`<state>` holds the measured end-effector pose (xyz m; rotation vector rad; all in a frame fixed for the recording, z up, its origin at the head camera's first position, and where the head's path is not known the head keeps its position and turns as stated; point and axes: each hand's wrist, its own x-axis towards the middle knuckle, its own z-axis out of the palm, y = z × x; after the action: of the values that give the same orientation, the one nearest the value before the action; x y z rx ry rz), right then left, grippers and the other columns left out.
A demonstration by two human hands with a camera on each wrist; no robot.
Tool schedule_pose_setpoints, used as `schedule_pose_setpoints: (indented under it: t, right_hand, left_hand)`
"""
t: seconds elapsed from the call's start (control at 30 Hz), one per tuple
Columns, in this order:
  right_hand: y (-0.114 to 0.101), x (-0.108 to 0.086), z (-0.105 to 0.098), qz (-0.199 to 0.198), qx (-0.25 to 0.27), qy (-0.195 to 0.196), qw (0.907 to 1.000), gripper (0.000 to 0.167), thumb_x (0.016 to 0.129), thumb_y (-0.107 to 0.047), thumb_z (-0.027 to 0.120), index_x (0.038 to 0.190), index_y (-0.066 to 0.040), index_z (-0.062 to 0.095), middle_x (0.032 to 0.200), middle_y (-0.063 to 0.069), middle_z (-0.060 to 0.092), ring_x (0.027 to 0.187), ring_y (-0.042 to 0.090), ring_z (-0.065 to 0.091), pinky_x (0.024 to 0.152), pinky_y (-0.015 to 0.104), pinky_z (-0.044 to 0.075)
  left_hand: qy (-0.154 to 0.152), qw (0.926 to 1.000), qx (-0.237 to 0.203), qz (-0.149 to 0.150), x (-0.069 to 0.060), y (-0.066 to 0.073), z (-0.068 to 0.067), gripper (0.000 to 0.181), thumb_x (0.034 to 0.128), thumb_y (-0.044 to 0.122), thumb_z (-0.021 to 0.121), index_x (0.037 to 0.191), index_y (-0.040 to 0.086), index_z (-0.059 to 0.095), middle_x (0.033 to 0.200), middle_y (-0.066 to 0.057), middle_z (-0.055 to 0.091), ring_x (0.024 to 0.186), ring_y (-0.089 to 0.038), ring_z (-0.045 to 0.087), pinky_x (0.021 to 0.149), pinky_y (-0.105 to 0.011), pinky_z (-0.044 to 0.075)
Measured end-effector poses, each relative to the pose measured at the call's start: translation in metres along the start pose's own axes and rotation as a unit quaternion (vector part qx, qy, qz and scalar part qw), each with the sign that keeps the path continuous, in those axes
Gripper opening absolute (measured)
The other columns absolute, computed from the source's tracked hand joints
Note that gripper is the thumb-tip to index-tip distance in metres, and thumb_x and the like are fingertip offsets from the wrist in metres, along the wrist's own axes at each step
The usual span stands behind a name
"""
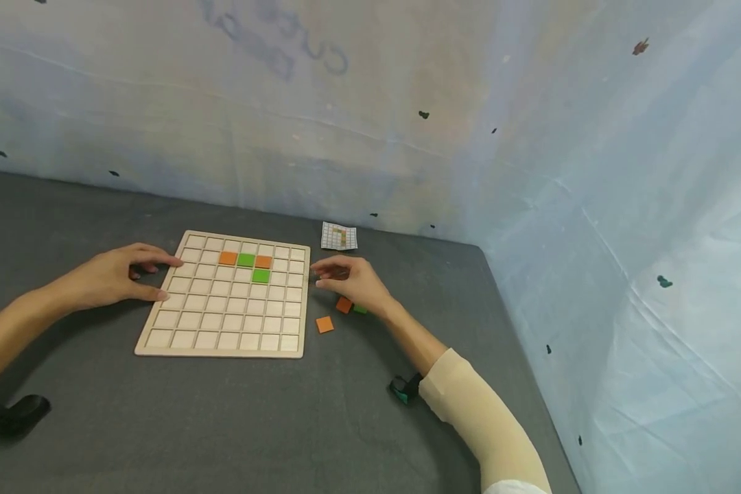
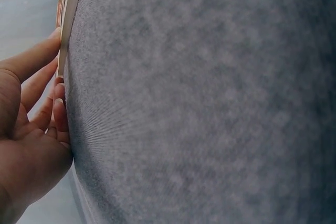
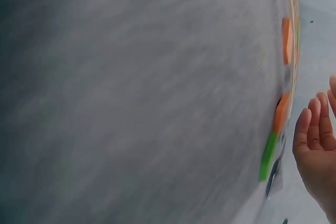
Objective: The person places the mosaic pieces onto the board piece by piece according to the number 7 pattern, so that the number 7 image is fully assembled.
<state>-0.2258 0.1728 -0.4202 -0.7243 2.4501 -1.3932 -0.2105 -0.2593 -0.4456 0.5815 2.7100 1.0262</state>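
Note:
A pale wooden grid board lies flat on the dark cloth. Set in its upper squares are an orange tile, a green tile, a second orange tile and, under that one, a second green tile. My left hand touches the board's left edge with thumb and fingertips spread apart. Just off the right edge hovers my right hand, its fingers loosely bent and nothing seen in them. Below it lie loose orange tiles and a partly hidden green tile.
A small paper card printed with a coloured grid pattern lies behind the board's right corner. The dark cloth covers the table, and pale hanging sheets stand at the back and right.

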Motion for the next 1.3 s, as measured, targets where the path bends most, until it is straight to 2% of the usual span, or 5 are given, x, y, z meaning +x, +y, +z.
schedule_pose_setpoints:
  t: [0.4,0.77,0.93,1.17,1.3]
  right_hand:
    - [0.021,-0.032,-0.022,0.022,-0.014,0.011,0.9996,0.034,0.093,-0.011,0.072,0.125,-0.003,0.067,0.119,0.016,0.067,0.104,0.028,0.064,0.085,0.033,0.054]
    - [0.029,-0.043,-0.027,0.053,-0.099,0.003,0.9937,0.033,0.090,-0.015,0.076,0.123,-0.014,0.071,0.115,-0.002,0.069,0.098,0.012,0.062,0.085,0.029,0.052]
    - [0.032,-0.047,-0.024,0.051,-0.129,-0.006,0.9903,0.038,0.087,-0.018,0.079,0.124,-0.016,0.070,0.116,-0.002,0.066,0.099,0.011,0.062,0.087,0.028,0.050]
    - [0.035,-0.048,-0.016,0.032,-0.158,0.009,0.9869,0.039,0.082,-0.022,0.084,0.119,-0.016,0.071,0.111,-0.005,0.064,0.096,0.007,0.060,0.085,0.028,0.050]
    - [0.037,-0.048,-0.013,0.014,-0.157,0.018,0.9873,0.036,0.082,-0.022,0.084,0.116,-0.016,0.072,0.108,-0.006,0.064,0.092,0.008,0.059,0.082,0.028,0.050]
  left_hand:
    - [0.001,1.0000,0.000,0.002,0.000,0.000,0.000,0.062,0.0819,0.036,0.083,0.136,0.013,0.062,0.139,-0.017,0.046,0.097,0.001,0.045,0.077,-0.020,0.042]
    - [0.004,1.0000,0.001,0.003,-0.001,0.001,0.000,0.063,0.0810,0.037,0.083,0.135,0.012,0.062,0.139,-0.017,0.047,0.096,0.002,0.044,0.077,-0.020,0.042]
    - [-0.001,1.0000,0.004,-0.003,-0.001,0.001,0.001,0.065,0.0808,0.038,0.083,0.136,0.013,0.061,0.139,-0.017,0.047,0.097,0.004,0.044,0.079,-0.021,0.043]
    - [0.001,1.0000,0.003,0.003,0.000,0.001,0.001,0.063,0.0815,0.034,0.083,0.135,0.011,0.061,0.137,-0.017,0.047,0.097,-0.004,0.046,0.076,-0.021,0.042]
    - [0.002,1.0000,0.001,0.004,0.000,-0.001,0.000,0.063,0.0814,0.036,0.083,0.136,0.012,0.061,0.138,-0.017,0.046,0.095,0.001,0.044,0.077,-0.021,0.041]
